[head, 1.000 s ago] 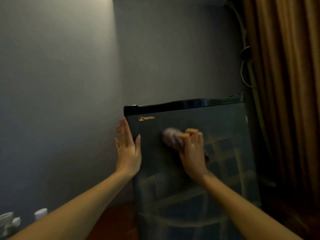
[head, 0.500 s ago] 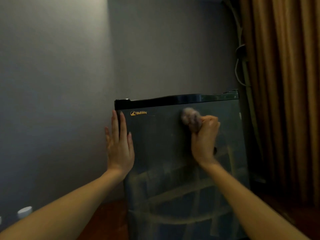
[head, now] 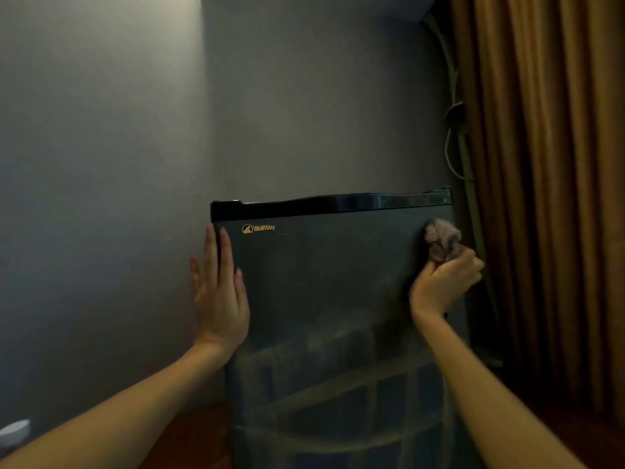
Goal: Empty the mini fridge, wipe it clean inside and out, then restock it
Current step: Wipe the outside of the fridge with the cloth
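A dark mini fridge (head: 324, 282) stands in the room's corner with its door closed, a gold logo at the door's upper left and pale streaks across its lower half. My left hand (head: 220, 292) lies flat with straight fingers against the door's left edge. My right hand (head: 443, 282) grips a bunched pinkish-grey cloth (head: 441, 238) and presses it to the door's upper right corner.
Grey walls meet behind the fridge. A brown curtain (head: 548, 198) hangs to the right, with a cable and pipe (head: 456, 140) running down beside it. A white object (head: 13, 431) shows at the lower left over a reddish-brown surface (head: 189, 438).
My right hand has swept the cloth from the door's upper middle to its upper right corner. My left hand has kept its place on the left edge.
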The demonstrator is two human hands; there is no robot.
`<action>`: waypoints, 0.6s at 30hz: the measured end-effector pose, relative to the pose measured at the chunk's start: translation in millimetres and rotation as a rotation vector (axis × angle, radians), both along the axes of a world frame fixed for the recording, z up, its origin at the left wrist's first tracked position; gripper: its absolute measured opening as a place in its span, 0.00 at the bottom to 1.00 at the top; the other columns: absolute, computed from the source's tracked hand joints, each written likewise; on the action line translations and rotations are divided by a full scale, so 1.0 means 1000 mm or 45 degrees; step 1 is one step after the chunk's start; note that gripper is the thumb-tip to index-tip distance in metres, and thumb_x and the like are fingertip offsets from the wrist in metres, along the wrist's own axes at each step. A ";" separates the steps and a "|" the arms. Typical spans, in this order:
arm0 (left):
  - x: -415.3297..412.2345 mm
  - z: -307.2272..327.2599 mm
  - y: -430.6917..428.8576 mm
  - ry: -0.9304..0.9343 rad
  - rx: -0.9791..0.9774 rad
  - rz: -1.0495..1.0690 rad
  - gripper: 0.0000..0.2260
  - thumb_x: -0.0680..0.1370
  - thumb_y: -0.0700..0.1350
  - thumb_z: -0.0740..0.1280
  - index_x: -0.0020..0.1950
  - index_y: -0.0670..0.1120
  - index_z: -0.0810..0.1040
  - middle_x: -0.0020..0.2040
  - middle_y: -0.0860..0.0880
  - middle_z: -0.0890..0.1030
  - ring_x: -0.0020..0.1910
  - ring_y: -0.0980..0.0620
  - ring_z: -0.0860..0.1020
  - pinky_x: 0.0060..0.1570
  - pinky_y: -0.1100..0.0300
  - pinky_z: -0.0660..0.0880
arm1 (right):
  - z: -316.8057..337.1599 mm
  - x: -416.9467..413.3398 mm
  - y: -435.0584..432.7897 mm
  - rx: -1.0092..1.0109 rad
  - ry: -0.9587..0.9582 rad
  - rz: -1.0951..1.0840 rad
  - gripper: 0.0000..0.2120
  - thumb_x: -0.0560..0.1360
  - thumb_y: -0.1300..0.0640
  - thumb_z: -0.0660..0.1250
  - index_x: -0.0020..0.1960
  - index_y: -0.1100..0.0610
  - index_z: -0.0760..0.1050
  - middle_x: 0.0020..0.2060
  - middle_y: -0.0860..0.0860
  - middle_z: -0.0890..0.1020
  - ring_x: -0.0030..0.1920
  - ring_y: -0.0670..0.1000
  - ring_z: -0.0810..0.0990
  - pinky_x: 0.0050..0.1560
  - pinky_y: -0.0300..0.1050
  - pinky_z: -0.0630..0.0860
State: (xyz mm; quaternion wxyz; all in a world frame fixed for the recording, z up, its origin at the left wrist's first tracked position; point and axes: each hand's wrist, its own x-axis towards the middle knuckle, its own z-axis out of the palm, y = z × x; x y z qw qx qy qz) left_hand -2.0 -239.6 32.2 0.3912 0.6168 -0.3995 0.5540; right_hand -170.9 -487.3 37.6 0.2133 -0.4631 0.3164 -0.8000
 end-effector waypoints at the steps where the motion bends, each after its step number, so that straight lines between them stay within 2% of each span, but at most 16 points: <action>1: 0.000 -0.001 0.000 0.000 0.003 -0.004 0.25 0.82 0.44 0.47 0.79 0.41 0.49 0.79 0.44 0.48 0.78 0.49 0.49 0.76 0.46 0.46 | -0.004 0.011 0.015 0.021 -0.017 -0.030 0.12 0.73 0.65 0.60 0.55 0.70 0.70 0.57 0.70 0.72 0.58 0.69 0.70 0.58 0.53 0.61; 4: 0.001 -0.001 0.000 -0.001 -0.005 -0.024 0.25 0.82 0.45 0.47 0.79 0.40 0.51 0.79 0.43 0.48 0.78 0.50 0.49 0.76 0.46 0.49 | -0.024 0.049 0.062 -0.002 -0.020 0.024 0.16 0.70 0.61 0.58 0.54 0.69 0.70 0.55 0.70 0.72 0.56 0.67 0.69 0.60 0.57 0.59; 7: 0.000 -0.002 0.001 0.008 0.013 -0.028 0.25 0.82 0.46 0.48 0.79 0.41 0.50 0.79 0.44 0.47 0.77 0.52 0.49 0.75 0.47 0.54 | -0.038 0.086 0.122 -0.120 0.100 0.107 0.18 0.68 0.57 0.55 0.55 0.63 0.68 0.54 0.67 0.73 0.56 0.61 0.65 0.65 0.54 0.55; 10: 0.002 -0.001 0.013 0.014 0.083 -0.085 0.24 0.83 0.46 0.50 0.79 0.44 0.50 0.80 0.48 0.48 0.76 0.47 0.54 0.72 0.48 0.59 | -0.043 0.110 0.186 -0.320 0.229 0.276 0.14 0.69 0.56 0.55 0.53 0.57 0.66 0.56 0.57 0.69 0.54 0.58 0.66 0.61 0.50 0.61; 12: 0.008 0.004 0.033 0.006 0.167 -0.149 0.23 0.84 0.44 0.53 0.78 0.46 0.53 0.79 0.51 0.52 0.77 0.50 0.55 0.73 0.49 0.59 | -0.042 0.119 0.211 -0.522 0.338 0.359 0.10 0.72 0.56 0.57 0.52 0.54 0.67 0.55 0.53 0.68 0.53 0.54 0.67 0.54 0.48 0.65; 14: 0.015 0.007 0.057 -0.051 0.287 -0.142 0.22 0.83 0.42 0.54 0.77 0.46 0.55 0.78 0.51 0.56 0.77 0.56 0.53 0.74 0.50 0.58 | -0.041 0.122 0.212 -0.722 0.455 0.314 0.09 0.74 0.54 0.60 0.54 0.53 0.69 0.55 0.52 0.68 0.54 0.54 0.68 0.51 0.46 0.65; 16: 0.019 0.008 0.076 -0.066 0.355 -0.118 0.23 0.81 0.43 0.53 0.77 0.46 0.55 0.77 0.53 0.57 0.77 0.58 0.52 0.74 0.52 0.57 | -0.035 0.118 0.195 -1.063 0.638 0.203 0.15 0.72 0.53 0.66 0.57 0.52 0.68 0.55 0.53 0.67 0.54 0.54 0.67 0.50 0.44 0.63; 18: 0.017 0.008 0.083 0.013 0.312 -0.102 0.24 0.81 0.46 0.51 0.77 0.48 0.53 0.78 0.55 0.53 0.77 0.58 0.50 0.74 0.54 0.55 | -0.018 0.107 0.172 -1.464 0.899 0.067 0.20 0.69 0.54 0.70 0.58 0.52 0.67 0.55 0.54 0.66 0.53 0.55 0.67 0.48 0.46 0.62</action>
